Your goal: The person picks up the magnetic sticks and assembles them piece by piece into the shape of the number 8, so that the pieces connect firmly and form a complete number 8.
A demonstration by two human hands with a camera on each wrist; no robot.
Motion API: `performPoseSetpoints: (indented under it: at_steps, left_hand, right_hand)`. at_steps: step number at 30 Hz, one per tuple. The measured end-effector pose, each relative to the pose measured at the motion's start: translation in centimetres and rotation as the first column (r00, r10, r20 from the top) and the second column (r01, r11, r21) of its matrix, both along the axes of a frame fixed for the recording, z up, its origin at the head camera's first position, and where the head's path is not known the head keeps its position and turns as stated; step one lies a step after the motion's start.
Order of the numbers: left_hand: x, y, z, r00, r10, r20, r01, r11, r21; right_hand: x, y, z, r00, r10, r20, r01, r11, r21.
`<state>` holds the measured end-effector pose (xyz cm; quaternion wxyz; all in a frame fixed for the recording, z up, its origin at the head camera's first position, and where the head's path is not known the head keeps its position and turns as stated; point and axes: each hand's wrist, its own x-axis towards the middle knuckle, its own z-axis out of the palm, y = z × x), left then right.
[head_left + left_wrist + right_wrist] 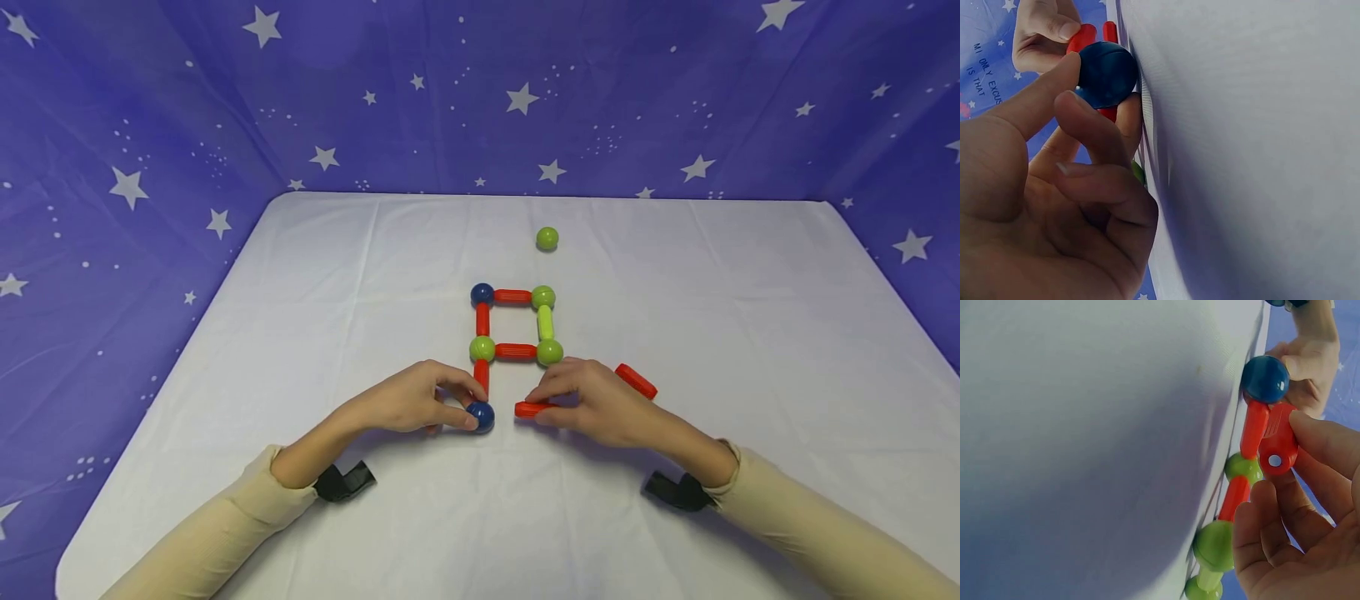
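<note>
A square of magnetic rods and balls lies on the white table, with a blue ball (482,295) at its far left corner and green balls at the others. From the near left green ball (482,349) a red rod (482,379) runs toward me to a second blue ball (481,416). My left hand (415,398) pinches that blue ball between thumb and fingers. In my right hand (597,403) a red magnetic rod (1279,439) is pinched, its one end pointing at the blue ball, a small gap apart in the head view.
Beyond the square sits a loose green ball (547,238). Another red rod (636,381) lies just past my right hand. A purple star-printed cloth (450,100) hangs behind the table (750,333). Black straps (347,482) show at both wrists.
</note>
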<state>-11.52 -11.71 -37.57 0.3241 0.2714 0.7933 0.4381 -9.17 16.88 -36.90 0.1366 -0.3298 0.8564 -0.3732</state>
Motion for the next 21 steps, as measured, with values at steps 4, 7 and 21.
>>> performPoseSetpoints:
  at_steps: [4, 7, 21]
  left_hand:
    - [0.0, 0.1, 0.0, 1.0, 0.0, 0.001, 0.0, 1.0, 0.001]
    - [0.0, 0.1, 0.0, 1.0, 0.0, 0.0, 0.0, 1.0, 0.002]
    - [0.1, 0.1, 0.0, 1.0, 0.012, -0.014, -0.012, 1.0, -0.008]
  right_hand:
    - [0.0, -0.4, -0.3, 1.0, -0.011, 0.005, 0.011, 1.0, 0.005]
    - [-0.1, -0.6, -0.4, 1.0, -0.013, 0.009, 0.013, 1.0, 0.016]
    - [-0.1, -1.7, -0.6, 1.0, 0.023, 0.009, -0.024, 0.999, 0.022]
